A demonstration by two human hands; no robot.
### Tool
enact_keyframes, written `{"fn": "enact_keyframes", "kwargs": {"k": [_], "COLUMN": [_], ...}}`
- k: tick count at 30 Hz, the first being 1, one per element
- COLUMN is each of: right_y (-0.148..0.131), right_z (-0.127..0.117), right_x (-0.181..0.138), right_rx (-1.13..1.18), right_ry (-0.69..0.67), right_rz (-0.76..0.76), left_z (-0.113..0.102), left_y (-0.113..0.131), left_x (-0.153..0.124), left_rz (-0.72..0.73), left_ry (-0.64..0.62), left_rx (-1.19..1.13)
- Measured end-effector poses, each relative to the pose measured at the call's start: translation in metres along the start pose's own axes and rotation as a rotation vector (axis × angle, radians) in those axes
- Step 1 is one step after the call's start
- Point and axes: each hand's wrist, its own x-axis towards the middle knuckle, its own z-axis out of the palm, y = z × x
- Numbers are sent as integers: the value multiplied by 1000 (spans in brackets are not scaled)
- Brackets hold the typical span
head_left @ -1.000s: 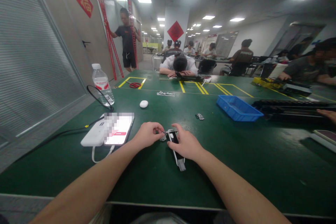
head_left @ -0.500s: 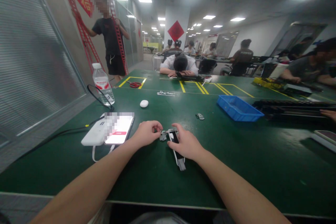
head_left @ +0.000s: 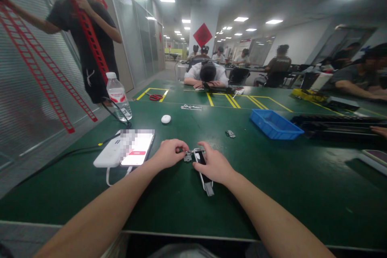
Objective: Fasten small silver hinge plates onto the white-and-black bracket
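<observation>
Near the middle of the table, my right hand point(head_left: 217, 164) is wrapped around a long, narrow device point(head_left: 204, 174) with a white frame, a black face and a grey end piece, which lies slanted on the tabletop. My left hand point(head_left: 171, 154) is closed in a pinch at the device's far end. Between its fingertips something small and dark shows, too small to name. Just beside those fingertips is a small metal bracket point(head_left: 188, 157); whether it joins the device I cannot tell. Another small metal part point(head_left: 230, 134) lies farther off to the right.
A white power bank point(head_left: 107, 153) and a lit phone point(head_left: 138, 151) lie left, near a water bottle point(head_left: 118, 96). A white earbud case point(head_left: 166, 119), red-handled scissors point(head_left: 155, 97) and a blue tray point(head_left: 275, 125) are farther out. Another person rests head down across the table point(head_left: 157, 209).
A person carrying a red ladder has come closer and moved left. My hands and the device have barely moved; my left fingertips have shifted slightly.
</observation>
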Motion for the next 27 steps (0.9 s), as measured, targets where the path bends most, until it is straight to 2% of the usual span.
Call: {"fn": "enact_keyframes", "kwargs": {"k": [27], "right_y": [2], "right_z": [3], "right_x": [0], "right_rx": [6], "right_ry": [10], "right_rz": [2], "left_z": [3], "left_y": [-2], "left_x": [1], "left_rz": [-19], "left_ry": [-47], "left_rx": [-165]}}
